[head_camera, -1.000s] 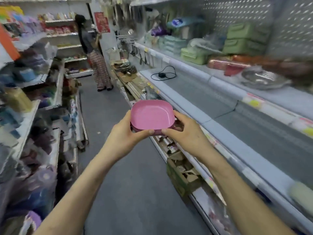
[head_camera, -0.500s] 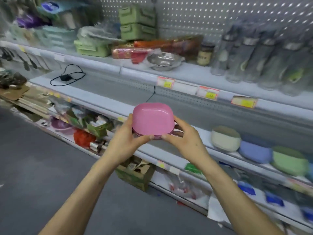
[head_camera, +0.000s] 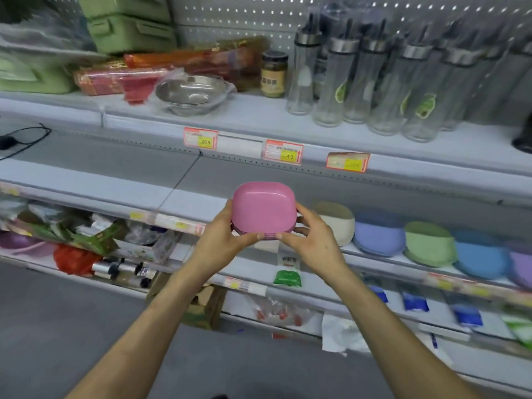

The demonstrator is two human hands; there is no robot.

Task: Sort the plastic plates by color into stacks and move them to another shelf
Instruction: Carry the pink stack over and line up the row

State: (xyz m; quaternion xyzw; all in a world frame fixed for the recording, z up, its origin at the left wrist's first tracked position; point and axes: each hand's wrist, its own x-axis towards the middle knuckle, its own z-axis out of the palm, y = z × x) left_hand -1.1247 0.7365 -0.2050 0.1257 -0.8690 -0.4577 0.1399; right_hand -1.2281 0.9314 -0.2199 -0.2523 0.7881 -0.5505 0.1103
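Both hands grip a stack of pink plates (head_camera: 263,210) in the air. The left hand (head_camera: 227,240) curls round its left edge and the right hand (head_camera: 313,240) round its right edge, with both thumbs on the near rim. Just right of the right hand stands a cream plate stack (head_camera: 338,227), then lavender-blue (head_camera: 378,236) and green (head_camera: 429,246) stacks. Beyond the left hand, the grey shelf (head_camera: 115,174) runs open to its front lip.

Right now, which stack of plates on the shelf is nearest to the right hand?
The cream stack, at the left end of the row, just behind the right hand. The lilac-blue stack and the others beyond it stand farther right.
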